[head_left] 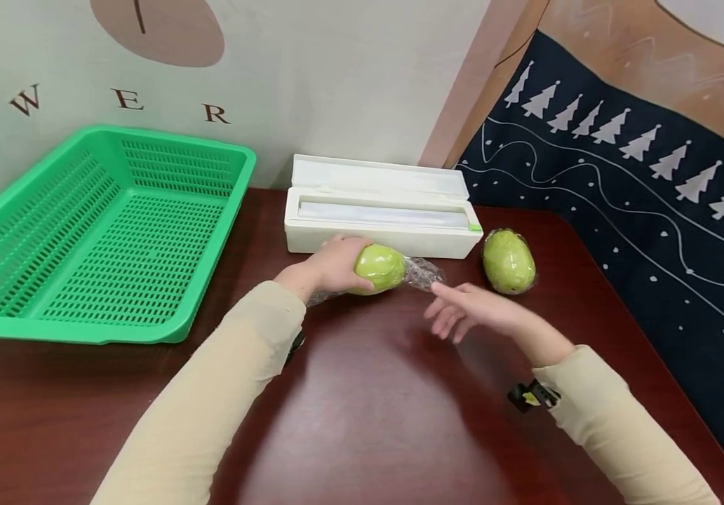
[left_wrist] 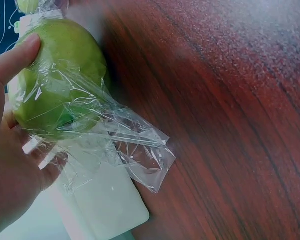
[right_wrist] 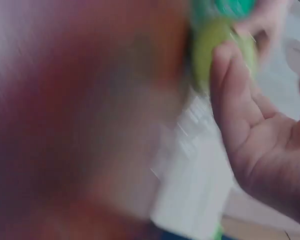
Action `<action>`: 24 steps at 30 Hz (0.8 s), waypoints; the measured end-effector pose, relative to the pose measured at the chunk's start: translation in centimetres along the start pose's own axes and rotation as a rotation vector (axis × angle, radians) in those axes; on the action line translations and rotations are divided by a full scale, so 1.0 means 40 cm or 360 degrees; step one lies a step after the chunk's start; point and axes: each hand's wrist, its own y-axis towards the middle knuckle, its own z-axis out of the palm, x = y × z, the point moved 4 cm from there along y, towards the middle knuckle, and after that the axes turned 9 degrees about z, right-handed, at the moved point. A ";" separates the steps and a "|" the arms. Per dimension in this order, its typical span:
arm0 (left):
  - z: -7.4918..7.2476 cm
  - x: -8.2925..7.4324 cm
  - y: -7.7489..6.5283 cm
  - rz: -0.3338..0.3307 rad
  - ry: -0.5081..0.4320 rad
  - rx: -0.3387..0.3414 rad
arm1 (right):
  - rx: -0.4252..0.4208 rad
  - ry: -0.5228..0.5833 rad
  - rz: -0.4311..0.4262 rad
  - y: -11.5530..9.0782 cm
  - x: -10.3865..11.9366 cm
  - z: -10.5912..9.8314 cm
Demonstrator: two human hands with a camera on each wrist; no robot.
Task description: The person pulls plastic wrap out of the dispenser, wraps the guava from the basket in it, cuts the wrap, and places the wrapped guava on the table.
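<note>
Green fruit [head_left: 379, 268] half-wrapped in cling film [left_wrist: 135, 150] sits in my left hand [head_left: 330, 266], my fingers curled round it and my thumb pressed on its top, just off the red-brown table [head_left: 362, 421]. It lies at about 12 o'clock from me, right in front of the white film dispenser box [head_left: 381, 210]. A loose tail of film trails off the fruit toward 3 o'clock. My right hand [head_left: 469, 312] hovers at about 1 o'clock, fingers spread and relaxed, holding nothing, its fingertips near that tail; whether they touch it I cannot tell. A second wrapped fruit [head_left: 509, 261] rests at 2 o'clock beside the box's end. The green slotted basket [head_left: 103, 231] stands at 10 o'clock.
</note>
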 end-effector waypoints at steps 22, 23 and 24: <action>-0.005 0.005 0.002 0.0077 -0.0095 0.0024 | -0.0369 0.0422 -0.0205 0.132 0.054 0.018; -0.005 0.005 0.003 0.0077 -0.0096 0.0030 | -0.0349 0.0393 -0.0215 0.135 0.062 0.020; -0.004 0.006 0.004 0.0077 -0.0099 0.0036 | -0.0334 0.0363 -0.0222 0.137 0.070 0.022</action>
